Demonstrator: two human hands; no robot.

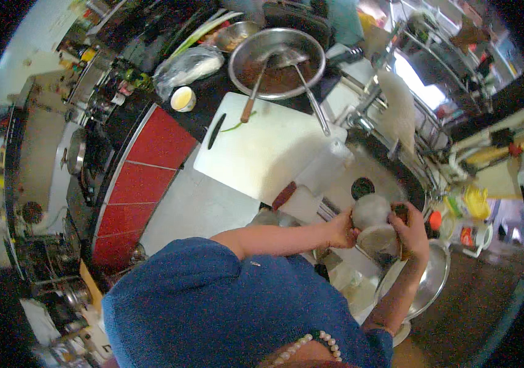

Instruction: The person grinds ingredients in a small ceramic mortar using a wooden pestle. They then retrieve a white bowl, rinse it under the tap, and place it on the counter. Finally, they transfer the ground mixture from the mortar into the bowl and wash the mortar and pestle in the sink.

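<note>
Over the sink at the right, my left hand (347,230) and my right hand (410,230) grip a round, whitish bowl-like vessel (371,211) from opposite sides. A second round rim (377,240) shows just below it; whether it is a separate bowl is unclear from the blur. The nearest large thing is a white cutting board (243,147), with a cleaver (322,168) at its right edge, its dark red handle towards me. A green sliver (239,126) lies on the board. Behind it stands a large steel bowl (276,94) with dark reddish contents and two long-handled utensils.
A small cup with yellow contents (183,99), a plastic-wrapped bundle (190,69) and a smaller metal bowl (239,37) stand left of the large bowl. The faucet (363,117) rises behind the sink. Another steel basin (437,285) sits beside my right forearm.
</note>
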